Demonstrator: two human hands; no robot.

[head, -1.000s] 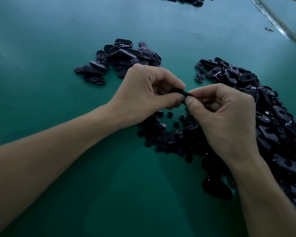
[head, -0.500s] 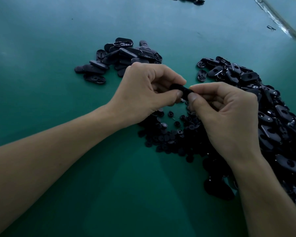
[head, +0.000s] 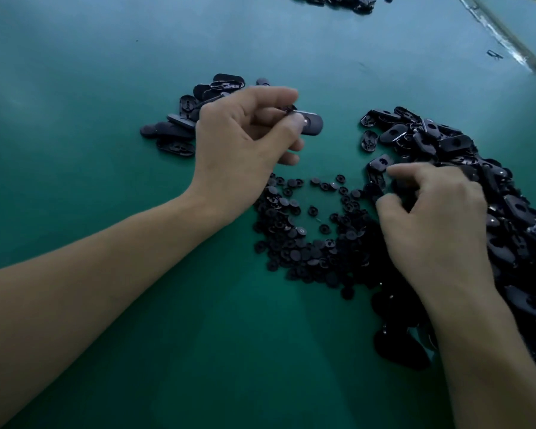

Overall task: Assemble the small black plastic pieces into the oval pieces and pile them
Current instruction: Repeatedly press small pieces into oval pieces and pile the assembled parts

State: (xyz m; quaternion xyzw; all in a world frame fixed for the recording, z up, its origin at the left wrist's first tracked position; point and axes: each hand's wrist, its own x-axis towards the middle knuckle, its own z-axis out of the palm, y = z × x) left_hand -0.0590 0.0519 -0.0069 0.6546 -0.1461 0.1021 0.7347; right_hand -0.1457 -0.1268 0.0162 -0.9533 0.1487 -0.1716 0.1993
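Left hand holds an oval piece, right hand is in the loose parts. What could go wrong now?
The left hand pinches the oval piece by one end; it could drop short of the left pile. The right hand sits where small round pieces meet the oval heap, and may scatter them.

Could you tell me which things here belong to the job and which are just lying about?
Job: oval piece in left hand; right hand; small round pieces; loose oval pieces; finished pile.
Lying about: small dark object; far pile.
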